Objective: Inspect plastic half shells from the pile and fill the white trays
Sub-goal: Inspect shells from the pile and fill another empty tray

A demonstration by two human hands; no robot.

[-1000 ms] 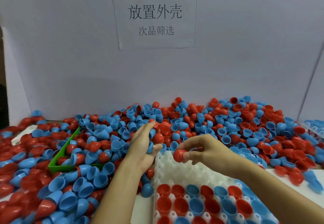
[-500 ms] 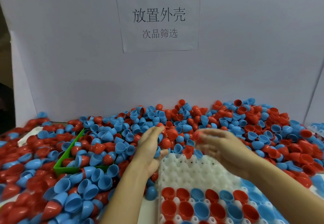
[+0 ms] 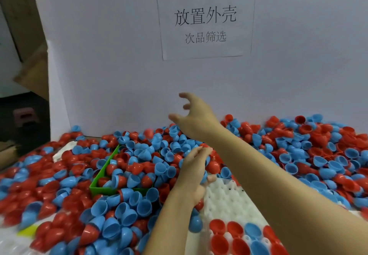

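Right hand (image 3: 196, 118) hangs spread and empty above the pile (image 3: 139, 167) at the desk's rear. Left hand (image 3: 196, 165) cups shells beside the white tray (image 3: 227, 201), partly filled at the near edge. Step: picking. Next: seize one shell, inspect, seat it.

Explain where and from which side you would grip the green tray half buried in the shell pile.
Pinch the green tray at its near corner wall from above: that rim stands bare, while red and blue shells fill its inside and cover its far end.

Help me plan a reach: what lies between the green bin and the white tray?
In the head view, loose shells and the left hand.
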